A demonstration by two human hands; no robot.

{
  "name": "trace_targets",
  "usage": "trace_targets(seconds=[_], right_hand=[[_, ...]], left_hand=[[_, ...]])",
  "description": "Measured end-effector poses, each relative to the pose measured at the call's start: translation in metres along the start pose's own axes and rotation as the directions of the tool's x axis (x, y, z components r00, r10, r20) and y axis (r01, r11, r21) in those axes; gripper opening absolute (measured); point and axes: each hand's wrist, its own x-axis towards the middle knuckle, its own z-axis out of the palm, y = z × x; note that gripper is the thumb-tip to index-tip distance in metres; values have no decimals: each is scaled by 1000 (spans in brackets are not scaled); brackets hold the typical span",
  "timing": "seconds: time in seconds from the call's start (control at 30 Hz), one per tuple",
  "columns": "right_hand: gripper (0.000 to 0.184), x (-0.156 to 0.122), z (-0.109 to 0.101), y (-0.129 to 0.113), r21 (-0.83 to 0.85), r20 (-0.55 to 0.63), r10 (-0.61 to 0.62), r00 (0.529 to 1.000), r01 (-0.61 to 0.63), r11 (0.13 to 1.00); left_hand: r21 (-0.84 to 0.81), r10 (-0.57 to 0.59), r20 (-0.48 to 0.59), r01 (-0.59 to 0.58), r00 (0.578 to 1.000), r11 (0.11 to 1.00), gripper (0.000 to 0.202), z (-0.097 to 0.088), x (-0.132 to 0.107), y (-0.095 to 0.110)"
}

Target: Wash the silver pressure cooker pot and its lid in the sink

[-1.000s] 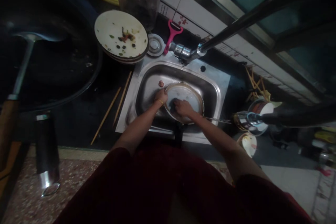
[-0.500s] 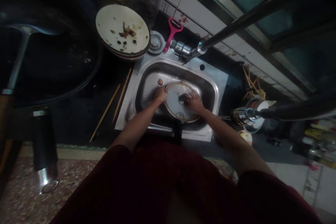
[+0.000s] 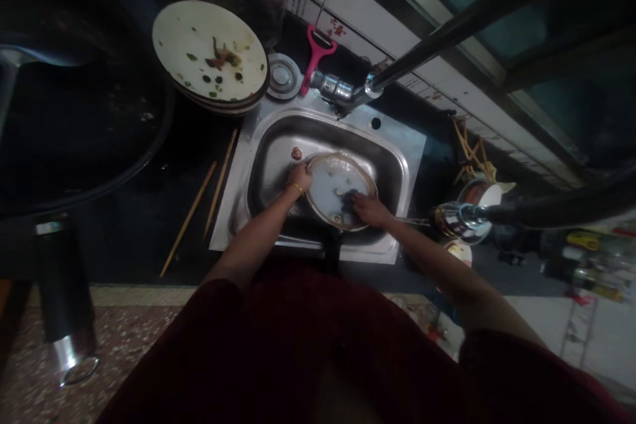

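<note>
A round pan [image 3: 320, 160] of cloudy, whitish water sits in the steel sink [image 3: 271, 139], with a few small pale bits in it. A dark strip that looks like its handle [image 3: 332, 245] crosses the sink's front edge. My left hand [image 3: 300, 177], with a yellow band at the wrist, grips the pan's left rim. Inside the pan on the right, my right hand [image 3: 371, 211] has its fingers curled at a dark lump [image 3: 352, 199], partly hidden by water and too blurred to name. A small brownish piece [image 3: 297, 153] lies on the sink floor beyond my left hand.
Stacked bowls [image 3: 199, 46] with food scraps stand left of the sink, near a pink peeler [image 3: 314, 59] and sink strainer [image 3: 283, 77]. Two chopsticks [image 3: 189, 218] lie beside a large dark wok [image 3: 99, 126]. A faucet pipe [image 3: 407, 63] slants overhead; its spout [image 3: 460, 220] is at right.
My right hand has shifted down and toward the near right side of the pan. My left hand still holds the rim. The whole view has moved slightly, with things sitting further left.
</note>
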Motion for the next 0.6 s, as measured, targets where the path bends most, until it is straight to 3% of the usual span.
trace_targets(seconds=[0.1,0.17,0.3,0.37,0.47,0.6], right_hand=[[49,-28,7,-15,148,52,-105,993,96,984],[50,-27,3,-34,225,12,-146,989,140,964],[46,23,-23,-79,256,-117,-272,955,294,921],[42,46,-36,-90,225,-155,-326,933,354,908],[34,49,-41,-82,201,-101,-338,936,352,914],[29,19,-30,-46,149,8,-186,983,182,972]], left_hand=[[-8,-4,9,4,1000,1000,31,-1,-2,2],[4,-21,11,21,1000,1000,31,-1,-3,4],[40,-50,1,50,999,998,30,-3,-3,4],[47,-58,0,58,998,997,30,-5,-3,3],[37,-53,3,53,999,998,30,-8,-5,2],[32,-47,13,47,999,998,28,-8,-9,3]])
